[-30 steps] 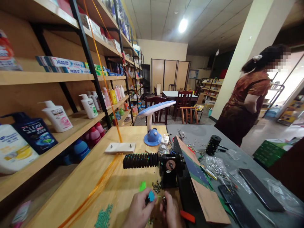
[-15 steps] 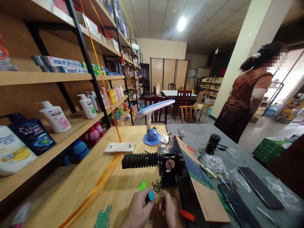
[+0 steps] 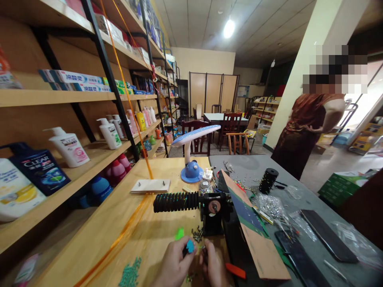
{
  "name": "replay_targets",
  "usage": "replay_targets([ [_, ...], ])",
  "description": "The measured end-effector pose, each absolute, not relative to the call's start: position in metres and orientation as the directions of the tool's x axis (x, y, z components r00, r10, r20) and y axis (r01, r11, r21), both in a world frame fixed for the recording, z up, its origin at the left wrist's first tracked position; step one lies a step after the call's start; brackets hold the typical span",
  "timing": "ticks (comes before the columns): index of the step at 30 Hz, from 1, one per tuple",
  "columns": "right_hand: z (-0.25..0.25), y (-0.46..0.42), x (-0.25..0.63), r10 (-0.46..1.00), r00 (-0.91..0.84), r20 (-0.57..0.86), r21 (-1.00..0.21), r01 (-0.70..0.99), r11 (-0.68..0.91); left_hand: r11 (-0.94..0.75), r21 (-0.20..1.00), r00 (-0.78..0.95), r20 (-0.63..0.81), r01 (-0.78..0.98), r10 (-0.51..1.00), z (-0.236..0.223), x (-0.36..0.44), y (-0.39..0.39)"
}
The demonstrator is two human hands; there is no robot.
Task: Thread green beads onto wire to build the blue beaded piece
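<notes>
My left hand [image 3: 175,261] is closed, pinching a small dark item with a bright blue lumpy end [image 3: 190,246]. Close beside it, my right hand [image 3: 214,263] is closed round a thin dark tool, whose tip [image 3: 204,250] shows between thumb and fingers. A tiny greenish bit [image 3: 200,248] lies between the fingertips of both hands, too small to name. An orange-red handle [image 3: 235,271] shows right of my right hand; I cannot tell whether it belongs to that tool. Small metal parts [image 3: 197,234] are piled just beyond my fingertips, beside a bright green piece [image 3: 179,233].
A black ridged roller on a stand [image 3: 176,201] stands ahead of my hands. Orange threads [image 3: 128,227] run past a white plate [image 3: 151,186] on the left. Teal pieces [image 3: 130,272] lie near the front edge. A blue lamp [image 3: 191,171] stands behind; a person [image 3: 308,119] stands at right.
My hands stay nearly where they were, with the same things in them. The person at the right has turned, and a hand now shows behind their back.
</notes>
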State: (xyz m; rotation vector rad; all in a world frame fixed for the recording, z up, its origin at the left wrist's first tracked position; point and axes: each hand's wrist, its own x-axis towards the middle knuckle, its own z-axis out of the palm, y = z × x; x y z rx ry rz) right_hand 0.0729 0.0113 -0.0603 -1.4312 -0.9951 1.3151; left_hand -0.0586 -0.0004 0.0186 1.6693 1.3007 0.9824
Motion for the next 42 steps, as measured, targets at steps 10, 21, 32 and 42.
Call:
replay_targets([
  [10, -0.053, 0.009, 0.073, 0.971, 0.09, -0.22, -0.975, -0.064, -0.215, -0.16, 0.918, 0.18, 0.099, 0.363, 0.979, 0.019, -0.058, -0.001],
  [21, -0.049, 0.007, 0.071, 0.961, 0.096, -0.258, -0.964, -0.097, -0.249, -0.17, 0.906, 0.174, 0.11, 0.389, 0.979, 0.017, -0.06, -0.001],
  [32, -0.054, 0.008, 0.073, 0.965, 0.097, -0.244, -0.969, -0.052, -0.24, -0.122, 0.945, 0.161, 0.075, 0.304, 0.984, 0.019, -0.061, -0.002],
  [42, -0.053, 0.01, 0.121, 0.959, 0.137, 0.249, -0.797, 0.591, 0.122, -0.018, 0.993, 0.152, 0.001, 0.113, 0.988, 0.024, -0.066, -0.006],
])
